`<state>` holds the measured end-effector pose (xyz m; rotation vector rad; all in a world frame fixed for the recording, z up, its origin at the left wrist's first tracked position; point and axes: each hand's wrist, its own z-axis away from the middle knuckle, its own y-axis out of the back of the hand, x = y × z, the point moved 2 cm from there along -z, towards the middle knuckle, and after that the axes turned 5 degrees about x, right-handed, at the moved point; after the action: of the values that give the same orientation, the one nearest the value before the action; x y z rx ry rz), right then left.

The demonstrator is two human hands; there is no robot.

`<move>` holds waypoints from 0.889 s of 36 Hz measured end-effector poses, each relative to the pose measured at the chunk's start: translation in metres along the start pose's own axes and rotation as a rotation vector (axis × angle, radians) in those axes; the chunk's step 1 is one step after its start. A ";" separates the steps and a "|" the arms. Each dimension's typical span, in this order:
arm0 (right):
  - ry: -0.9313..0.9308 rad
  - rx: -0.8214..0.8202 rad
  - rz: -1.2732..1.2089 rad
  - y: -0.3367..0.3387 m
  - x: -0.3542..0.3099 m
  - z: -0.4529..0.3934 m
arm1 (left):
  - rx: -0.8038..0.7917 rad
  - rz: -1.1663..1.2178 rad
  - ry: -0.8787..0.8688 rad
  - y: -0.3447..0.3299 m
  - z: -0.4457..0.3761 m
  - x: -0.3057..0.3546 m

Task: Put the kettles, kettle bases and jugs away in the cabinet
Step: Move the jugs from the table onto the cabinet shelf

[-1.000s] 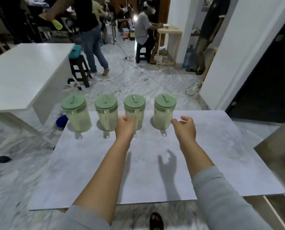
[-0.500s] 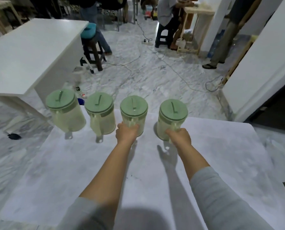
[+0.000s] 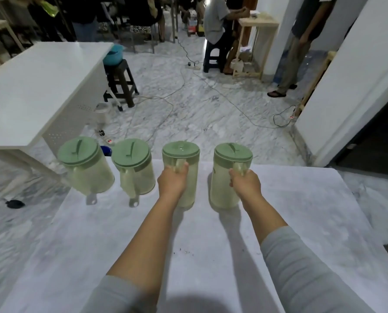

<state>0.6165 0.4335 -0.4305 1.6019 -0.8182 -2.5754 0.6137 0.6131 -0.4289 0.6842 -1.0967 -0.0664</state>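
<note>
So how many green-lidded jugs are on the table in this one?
4, in a row along the far edge: far-left jug, second jug, third jug gripped by the left hand, fourth jug gripped by the right hand.

**Jugs crowd far edge, near side lies open**

Four lidded jugs line the far edge of the surface (image 3: pixel 301 222), with narrow gaps between them. The left jug (image 3: pixel 87 168) and its neighbour (image 3: pixel 135 169) stand close together. The near half lies bare around both forearms.
</note>
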 end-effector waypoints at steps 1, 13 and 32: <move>0.008 0.016 -0.020 0.002 -0.002 0.003 | 0.002 0.005 -0.022 0.003 0.000 0.001; 0.088 0.418 -0.301 0.047 -0.008 0.103 | 0.006 0.245 -0.200 0.055 0.051 0.017; 0.194 1.077 -0.482 0.171 0.056 0.341 | -0.415 0.377 -0.519 0.070 0.251 0.018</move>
<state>0.2588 0.4166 -0.2872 2.4545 -2.2784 -2.2054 0.3934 0.5423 -0.3073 0.0726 -1.6344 -0.1480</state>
